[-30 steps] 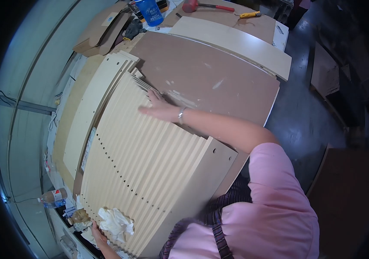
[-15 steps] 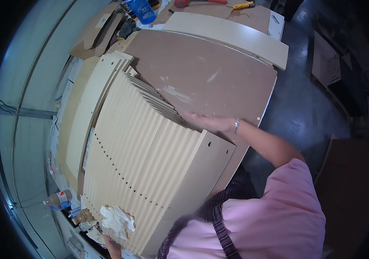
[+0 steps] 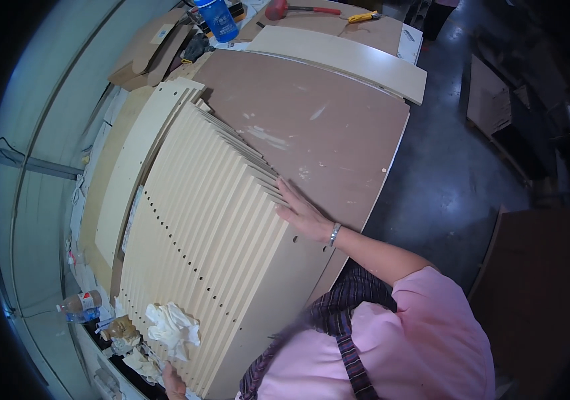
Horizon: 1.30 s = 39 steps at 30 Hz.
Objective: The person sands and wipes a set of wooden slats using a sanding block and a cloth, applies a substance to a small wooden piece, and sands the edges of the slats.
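So we've got a long row of pale boards [image 3: 211, 200] standing on edge, packed side by side on top of a big brown panel [image 3: 311, 133], taking up the near-left part of the bench. Every edge has a dark hole, so they make a neat dotted line across the row.

Our right hand [image 3: 303, 217] is laid along the far ends of the boards, over at the right side of the row, fingers stretched out and the grip wide, not wrapped round anything. Our left hand [image 3: 173, 382] is down at the near ends, close to a crumpled white cloth [image 3: 173, 330] sitting on the edges. Its fingers are partly hidden, so we can't say if it's pinching anything or just resting there.

Our read on the step: squaring up the ends, one hand per end. The far ends look a bit stepped toward the left. From this position, a good move would call for a flat palm, even pressure and the near hand as a backstop, so no board slides out or tips.

Left of the row lie some flat pale panels [image 3: 125, 167]; a red mallet [image 3: 277, 9] sits at the far side.
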Motion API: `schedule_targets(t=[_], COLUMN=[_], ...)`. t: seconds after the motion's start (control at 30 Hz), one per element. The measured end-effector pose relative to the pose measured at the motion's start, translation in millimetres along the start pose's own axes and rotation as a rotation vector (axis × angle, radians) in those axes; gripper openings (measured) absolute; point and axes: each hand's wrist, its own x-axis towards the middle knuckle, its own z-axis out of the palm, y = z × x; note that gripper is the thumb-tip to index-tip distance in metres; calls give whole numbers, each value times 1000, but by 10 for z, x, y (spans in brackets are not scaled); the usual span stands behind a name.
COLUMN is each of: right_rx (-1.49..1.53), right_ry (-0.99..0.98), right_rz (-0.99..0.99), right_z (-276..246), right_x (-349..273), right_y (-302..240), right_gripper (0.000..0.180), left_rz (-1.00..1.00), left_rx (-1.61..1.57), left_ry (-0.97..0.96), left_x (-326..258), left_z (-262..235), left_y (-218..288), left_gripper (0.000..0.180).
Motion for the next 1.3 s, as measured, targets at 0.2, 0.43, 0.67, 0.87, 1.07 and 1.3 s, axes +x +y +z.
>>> schedule_targets(t=[0.2, 0.43, 0.67, 0.87, 1.07, 1.3], right_rx=[6, 65, -133, -132, -48, 12], right_ry=[23, -36, -8, 112, 67, 39], right_rz=[46, 32, 26, -34, -28, -50], right_z=[-319, 23, 154, -97, 147, 216], right_x=[503, 1051, 1016, 1494, 2052, 2019], right_y=[-166, -102, -8, -104, -241, -224], right_gripper=[88, 90, 93, 96, 96, 98], left_rz=[43, 15, 101, 96, 75, 104], left_rx=[-49, 182, 107, -74, 144, -16], left_ry=[274, 442, 202, 6, 357, 207], left_x=[498, 708, 529, 1029, 1179, 1159], left_z=[402, 467, 625, 673, 592, 770], left_y=[808, 929, 1067, 1467, 1428, 1554], left_gripper=[63, 56, 63, 63, 68, 51])
